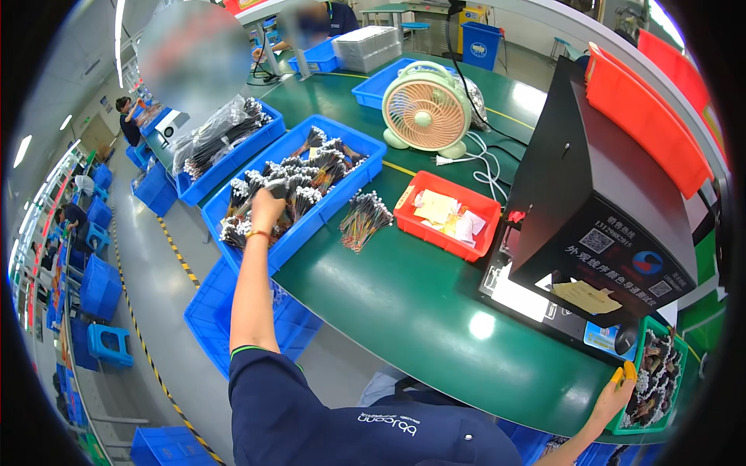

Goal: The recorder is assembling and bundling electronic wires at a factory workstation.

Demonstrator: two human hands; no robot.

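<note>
My left hand (267, 211) reaches into a large blue bin (367, 167) filled with bundles of short dark wires with white connectors (307, 186). Its fingers are closed on a wire bundle, partly hidden among the others. One more wire bundle (365, 220) lies on the green table, just right of that bin. Far to the right, my right hand (612, 400), with yellow covers on two fingertips, rests beside the near left edge of a green bin (678, 373). Its fingers are stretched out and hold nothing visible. Dark wires with white ends (654, 380) fill the green bin.
A black testing machine (598, 202) stands at the right, with red bins (645, 116) on top. A red tray of papers (447, 213) and a fan (426, 109) with cables stand mid-table. Another blue bin (233, 147) holds bagged wires. Below the table edge are blue crates (206, 311).
</note>
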